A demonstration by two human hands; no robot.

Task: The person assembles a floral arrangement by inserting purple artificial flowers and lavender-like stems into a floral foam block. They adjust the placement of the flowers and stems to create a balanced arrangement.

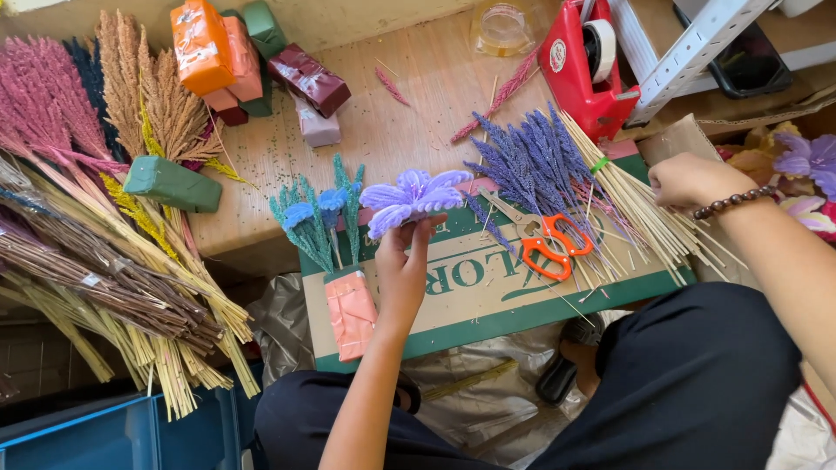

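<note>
My left hand point(402, 265) holds up a lilac fuzzy artificial flower point(411, 196) by its underside, above a flat cardboard sheet point(488, 287) lying across my lap. My right hand point(688, 180) rests closed at the right end of a bundle of pale thin sticks point(640, 213); whether it grips any of them is not clear. A wooden bead bracelet point(734, 202) circles that wrist. Orange-handled scissors point(544, 239) lie on the cardboard between my hands, next to purple dried sprigs point(522, 157). A pink-wrapped foam block point(351, 312) stuck with teal and blue sprigs point(313, 218) stands left of my left hand.
Bundles of dried grasses point(96, 244) in pink, tan and yellow fill the left. A green foam block point(171, 184) lies among them. Wrapped foam blocks point(226, 57) sit at the back, a red tape dispenser point(585, 65) back right, more artificial flowers point(805, 170) far right, a blue bin point(113, 435) bottom left.
</note>
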